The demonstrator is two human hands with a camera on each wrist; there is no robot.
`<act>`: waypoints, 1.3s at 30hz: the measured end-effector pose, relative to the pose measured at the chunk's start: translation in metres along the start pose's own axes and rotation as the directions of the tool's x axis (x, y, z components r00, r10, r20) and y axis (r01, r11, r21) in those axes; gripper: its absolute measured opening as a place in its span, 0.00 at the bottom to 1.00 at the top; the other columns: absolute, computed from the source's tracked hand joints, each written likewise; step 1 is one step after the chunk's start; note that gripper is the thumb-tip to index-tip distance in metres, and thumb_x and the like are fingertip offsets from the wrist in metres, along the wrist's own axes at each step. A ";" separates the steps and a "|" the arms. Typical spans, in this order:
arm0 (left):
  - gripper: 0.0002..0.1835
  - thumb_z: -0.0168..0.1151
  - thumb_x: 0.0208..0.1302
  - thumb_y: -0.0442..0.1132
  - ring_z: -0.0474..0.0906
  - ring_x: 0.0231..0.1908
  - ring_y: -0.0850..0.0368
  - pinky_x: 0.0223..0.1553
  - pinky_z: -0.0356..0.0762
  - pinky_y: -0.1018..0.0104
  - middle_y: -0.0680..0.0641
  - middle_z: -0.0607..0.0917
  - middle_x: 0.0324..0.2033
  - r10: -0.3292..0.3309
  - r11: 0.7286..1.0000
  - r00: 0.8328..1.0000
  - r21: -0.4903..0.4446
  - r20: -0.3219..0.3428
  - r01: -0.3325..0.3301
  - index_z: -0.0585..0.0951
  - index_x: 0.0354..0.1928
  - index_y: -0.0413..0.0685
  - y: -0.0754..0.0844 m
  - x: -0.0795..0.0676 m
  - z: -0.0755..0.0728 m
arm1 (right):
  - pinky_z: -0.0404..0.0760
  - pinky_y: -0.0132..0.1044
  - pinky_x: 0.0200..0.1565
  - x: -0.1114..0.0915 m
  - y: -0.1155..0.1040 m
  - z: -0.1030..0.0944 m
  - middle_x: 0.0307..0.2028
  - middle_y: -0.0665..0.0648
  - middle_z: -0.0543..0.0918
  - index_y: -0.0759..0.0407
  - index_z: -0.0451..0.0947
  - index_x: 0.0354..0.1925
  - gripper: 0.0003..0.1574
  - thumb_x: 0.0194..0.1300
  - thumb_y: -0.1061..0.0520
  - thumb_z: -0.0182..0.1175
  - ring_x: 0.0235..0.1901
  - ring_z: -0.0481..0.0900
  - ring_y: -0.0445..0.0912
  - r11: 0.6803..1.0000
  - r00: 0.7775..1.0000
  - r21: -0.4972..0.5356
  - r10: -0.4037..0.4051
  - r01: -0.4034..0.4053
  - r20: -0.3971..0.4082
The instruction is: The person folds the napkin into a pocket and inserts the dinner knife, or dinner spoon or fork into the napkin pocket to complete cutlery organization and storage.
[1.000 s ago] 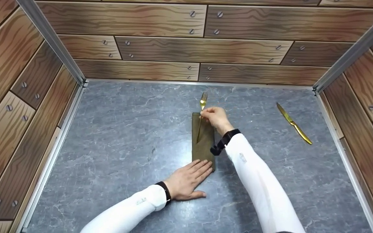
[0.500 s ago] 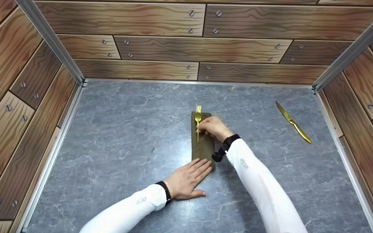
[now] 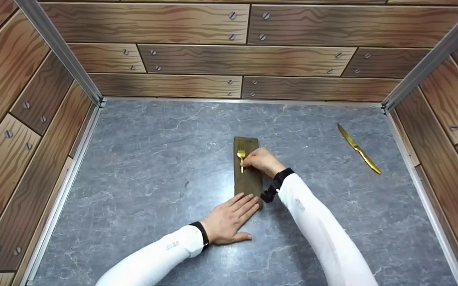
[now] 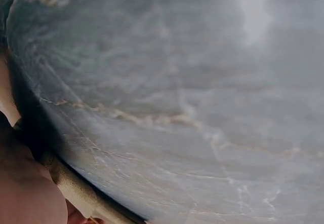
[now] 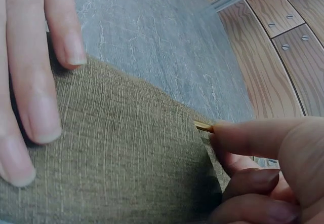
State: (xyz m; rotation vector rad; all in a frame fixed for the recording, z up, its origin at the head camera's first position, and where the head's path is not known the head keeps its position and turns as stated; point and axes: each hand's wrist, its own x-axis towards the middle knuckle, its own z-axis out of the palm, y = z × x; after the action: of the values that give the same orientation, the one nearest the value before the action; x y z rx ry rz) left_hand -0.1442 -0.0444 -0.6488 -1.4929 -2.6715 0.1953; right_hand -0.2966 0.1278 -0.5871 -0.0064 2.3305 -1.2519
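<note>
A long folded olive-brown cloth napkin (image 3: 248, 183) lies on the grey marbled surface. My left hand (image 3: 226, 223) rests flat on its near end, fingers straight. Between thumb and fingers my right hand (image 3: 264, 162) pinches a gold fork (image 3: 241, 153) by its handle, tines pointing away over the napkin's far end. In the right wrist view a short piece of the gold handle (image 5: 203, 126) shows between the pinching fingertips and the cloth; its lower end appears to run under a fold. Part of the left hand (image 4: 28, 188) fills the left wrist view's lower left corner.
A gold knife (image 3: 358, 149) lies slanted on the surface to the right. Wood-print panels (image 3: 197, 59) stand at the back and both sides, with metal strips (image 3: 62, 167) along the surface's edges.
My right hand has drawn the fork toward me along the napkin; its tines, earlier beyond the far edge, are now over the cloth and less handle shows. The left hand stays put.
</note>
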 end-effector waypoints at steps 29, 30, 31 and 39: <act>0.48 0.30 0.68 0.73 0.41 0.77 0.47 0.77 0.43 0.54 0.43 0.46 0.78 0.017 0.998 1.000 -0.066 0.019 -0.016 0.46 0.77 0.45 -0.003 0.001 0.002 | 0.67 0.32 0.21 0.000 0.007 0.011 0.16 0.46 0.75 0.52 0.76 0.16 0.17 0.53 0.51 0.72 0.19 0.69 0.41 0.966 0.994 -0.256 0.020 -0.046 -0.106; 0.48 0.30 0.68 0.73 0.41 0.77 0.47 0.77 0.43 0.54 0.43 0.47 0.78 0.017 0.998 1.000 -0.068 0.022 -0.016 0.46 0.77 0.45 -0.003 0.001 0.001 | 0.68 0.31 0.21 -0.001 0.008 0.011 0.17 0.46 0.76 0.53 0.76 0.17 0.17 0.53 0.50 0.72 0.19 0.70 0.41 0.965 0.993 -0.261 0.008 -0.038 -0.115; 0.48 0.30 0.68 0.73 0.41 0.77 0.47 0.77 0.43 0.54 0.43 0.47 0.78 0.016 0.997 1.000 -0.069 0.024 -0.014 0.46 0.77 0.45 -0.003 0.001 0.001 | 0.68 0.31 0.22 -0.001 0.008 0.012 0.18 0.46 0.76 0.53 0.77 0.18 0.16 0.53 0.50 0.72 0.20 0.70 0.41 0.965 0.993 -0.261 -0.005 -0.027 -0.121; 0.48 0.31 0.68 0.73 0.44 0.77 0.48 0.77 0.44 0.55 0.43 0.50 0.77 0.005 0.996 1.000 -0.086 0.028 -0.002 0.48 0.77 0.45 -0.003 0.003 -0.003 | 0.72 0.30 0.30 -0.004 0.025 0.001 0.26 0.49 0.76 0.58 0.78 0.28 0.13 0.55 0.53 0.71 0.28 0.72 0.42 0.995 0.980 -0.053 -0.095 0.087 -0.172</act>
State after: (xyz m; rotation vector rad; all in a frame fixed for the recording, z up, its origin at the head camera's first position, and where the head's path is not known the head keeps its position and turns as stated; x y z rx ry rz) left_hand -0.1474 -0.0434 -0.6456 -1.5298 -2.7323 0.1031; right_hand -0.2869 0.1428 -0.6049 -0.0198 2.5341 -1.2904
